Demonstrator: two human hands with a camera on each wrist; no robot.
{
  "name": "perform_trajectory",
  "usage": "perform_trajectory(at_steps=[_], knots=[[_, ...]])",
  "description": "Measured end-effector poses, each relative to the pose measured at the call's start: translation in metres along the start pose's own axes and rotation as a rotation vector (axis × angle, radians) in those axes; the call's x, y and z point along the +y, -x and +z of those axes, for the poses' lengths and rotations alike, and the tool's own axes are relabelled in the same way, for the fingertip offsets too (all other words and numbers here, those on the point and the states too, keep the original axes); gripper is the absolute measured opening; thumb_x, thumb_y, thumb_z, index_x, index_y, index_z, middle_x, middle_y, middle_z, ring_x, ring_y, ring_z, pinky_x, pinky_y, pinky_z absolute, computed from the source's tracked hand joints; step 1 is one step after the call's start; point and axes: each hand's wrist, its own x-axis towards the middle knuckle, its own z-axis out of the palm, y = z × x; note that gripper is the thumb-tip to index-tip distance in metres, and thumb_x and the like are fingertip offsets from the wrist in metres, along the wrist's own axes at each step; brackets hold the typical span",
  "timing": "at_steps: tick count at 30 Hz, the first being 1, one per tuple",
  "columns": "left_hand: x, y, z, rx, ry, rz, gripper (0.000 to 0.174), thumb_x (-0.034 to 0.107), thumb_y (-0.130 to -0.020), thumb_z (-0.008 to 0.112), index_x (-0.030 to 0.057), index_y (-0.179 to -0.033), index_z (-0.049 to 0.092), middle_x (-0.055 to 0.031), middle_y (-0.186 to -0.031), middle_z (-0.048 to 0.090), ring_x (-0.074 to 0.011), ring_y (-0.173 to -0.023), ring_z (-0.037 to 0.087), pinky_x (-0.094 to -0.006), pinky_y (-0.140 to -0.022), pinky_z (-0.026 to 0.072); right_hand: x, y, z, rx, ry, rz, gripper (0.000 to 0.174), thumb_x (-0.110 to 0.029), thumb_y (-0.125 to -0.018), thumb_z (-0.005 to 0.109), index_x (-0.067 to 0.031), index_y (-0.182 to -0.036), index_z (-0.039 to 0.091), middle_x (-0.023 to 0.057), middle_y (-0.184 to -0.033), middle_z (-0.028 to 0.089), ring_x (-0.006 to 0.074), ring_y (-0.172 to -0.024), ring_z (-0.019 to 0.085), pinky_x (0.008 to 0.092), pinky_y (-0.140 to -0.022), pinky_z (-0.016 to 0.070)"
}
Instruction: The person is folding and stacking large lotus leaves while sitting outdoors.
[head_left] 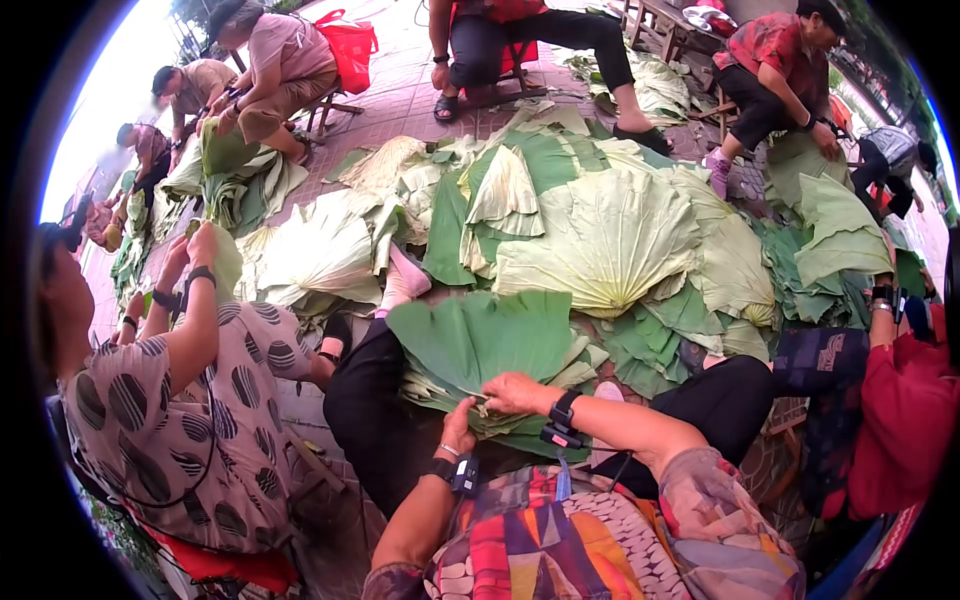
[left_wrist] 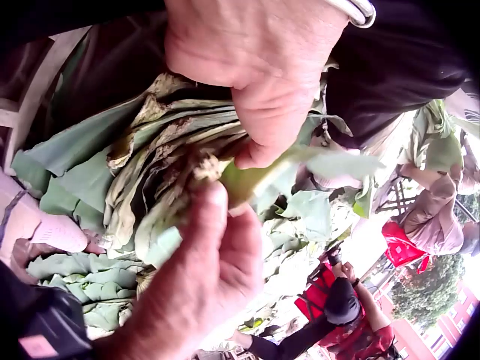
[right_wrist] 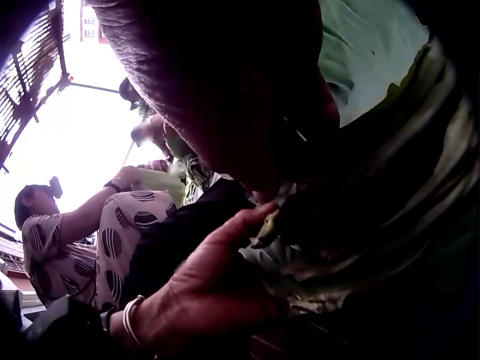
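A green leaf point(head_left: 480, 340) is spread over a layered stack of paler leaves point(head_left: 440, 392) between the person's knees. At its near edge the left hand point(head_left: 458, 430) and right hand point(head_left: 515, 393) meet and pinch the leaf's stem end. In the left wrist view the left hand point(left_wrist: 247, 60) comes from above and the right hand point(left_wrist: 202, 277) from below, thumb and fingers at a brownish stem stub point(left_wrist: 208, 166). Seen from the right wrist, the right hand point(right_wrist: 225, 90) is dark, and the left hand point(right_wrist: 202, 292) pinches near a small yellowish tip point(right_wrist: 268, 225).
A large heap of pale and green leaves point(head_left: 600, 240) lies on the paving beyond the knees. A person in a patterned shirt point(head_left: 180, 430) sits close at the left, another in red point(head_left: 900, 430) at the right. Several seated people are farther back, beside a red bag point(head_left: 348, 50).
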Motion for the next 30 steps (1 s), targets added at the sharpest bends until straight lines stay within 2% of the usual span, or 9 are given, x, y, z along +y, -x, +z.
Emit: perform_trajectory(at_steps=[4, 9, 13, 18, 21, 25, 26, 28, 30], knots=[[0.005, 0.014, 0.01, -0.075, 0.042, -0.037, 0.024, 0.026, -0.074, 0.052, 0.0059, -0.087, 0.054, -0.0095, -0.087, 0.057, -0.0257, -0.078, 0.056, -0.0413, -0.073, 0.047, 0.001, 0.006, 0.012, 0.017, -0.019, 0.064, 0.027, -0.029, -0.073, 0.051, -0.0033, -0.082, 0.053, 0.0178, -0.072, 0.055, 0.0352, -0.07, 0.053, 0.0424, -0.062, 0.0419], [0.007, 0.011, 0.014, -0.166, 0.055, -0.018, 0.055, 0.049, -0.074, 0.056, 0.0007, -0.098, 0.046, -0.014, -0.091, 0.055, -0.0265, -0.083, 0.056, -0.0414, -0.075, 0.0469, 0.006, 0.003, 0.0, -0.072, -0.076, 0.088, 0.037, -0.034, -0.072, 0.053, -0.0037, -0.092, 0.057, 0.0176, -0.082, 0.058, 0.033, -0.077, 0.055, 0.04, -0.066, 0.043], [0.007, 0.024, 0.028, 0.085, -0.064, 0.033, 0.044, 0.032, -0.07, 0.067, 0.0, -0.094, 0.049, -0.014, -0.087, 0.056, -0.0261, -0.074, 0.058, -0.0427, -0.065, 0.05, 0.005, 0.004, 0.008, -0.09, -0.07, 0.087, 0.038, -0.034, -0.07, 0.056, -0.0041, -0.093, 0.057, 0.017, -0.085, 0.058, 0.0329, -0.08, 0.055, 0.039, -0.07, 0.0433], [0.002, 0.007, 0.013, 0.096, -0.086, 0.023, 0.037, 0.02, -0.072, 0.064, -0.0025, -0.096, 0.047, -0.0162, -0.091, 0.055, -0.0293, -0.078, 0.058, -0.0458, -0.067, 0.0494, 0.012, 0.002, -0.005, -0.086, -0.171, 0.138, 0.038, -0.033, -0.07, 0.057, -0.0024, -0.092, 0.058, 0.017, -0.085, 0.059, 0.0305, -0.08, 0.056, 0.0366, -0.072, 0.044], [0.003, 0.011, 0.015, 0.063, -0.06, 0.018, 0.038, 0.017, -0.072, 0.062, -0.0035, -0.1, 0.045, -0.0178, -0.096, 0.054, -0.0319, -0.081, 0.057, -0.0485, -0.07, 0.0481, 0.049, -0.004, -0.012, 0.193, -0.375, 0.269, 0.036, -0.029, -0.069, 0.06, -0.0019, -0.092, 0.058, 0.0146, -0.088, 0.06, 0.0231, -0.081, 0.058, 0.0312, -0.073, 0.0452], [0.0, 0.003, 0.004, 0.055, -0.057, 0.005, 0.039, 0.017, -0.073, 0.061, -0.004, -0.101, 0.043, -0.0185, -0.097, 0.054, -0.0336, -0.083, 0.057, -0.0502, -0.073, 0.0468, 0.11, 0.015, -0.034, 0.675, -0.442, 0.693, 0.033, -0.021, -0.067, 0.061, 0.0, -0.092, 0.058, 0.0142, -0.087, 0.061, 0.0201, -0.078, 0.059, 0.0292, -0.07, 0.0458], [0.001, 0.003, 0.005, 0.072, -0.067, 0.002, 0.039, 0.017, -0.073, 0.061, -0.004, -0.101, 0.043, -0.0183, -0.096, 0.054, -0.0336, -0.082, 0.057, -0.05, -0.073, 0.0468, 0.141, 0.018, -0.026, 0.853, -0.594, 0.831, 0.03, -0.019, -0.063, 0.061, -0.0015, -0.087, 0.059, 0.0142, -0.084, 0.061, 0.0239, -0.08, 0.057, 0.0306, -0.072, 0.0444], [0.0, -0.003, -0.003, 0.019, -0.06, -0.04, 0.036, 0.018, -0.075, 0.059, -0.0021, -0.101, 0.044, -0.018, -0.096, 0.054, -0.0334, -0.083, 0.056, -0.0494, -0.073, 0.0466, 0.169, 0.038, -0.033, 1.139, -0.799, 0.903, 0.02, -0.013, -0.063, 0.058, -0.0011, -0.079, 0.059, 0.0104, -0.07, 0.059, 0.0205, -0.064, 0.056, 0.0317, -0.058, 0.045], [0.001, -0.01, -0.012, -0.07, -0.079, -0.115, 0.033, 0.023, -0.078, 0.054, 0.001, -0.101, 0.045, -0.0163, -0.099, 0.054, -0.0336, -0.088, 0.054, -0.0516, -0.077, 0.0438, 0.158, 0.062, -0.061, 1.278, -0.966, 0.982, 0.007, -0.007, -0.063, 0.055, -0.0029, -0.067, 0.053, 0.0048, -0.057, 0.05, 0.0154, -0.049, 0.048, 0.0304, -0.041, 0.0388]])
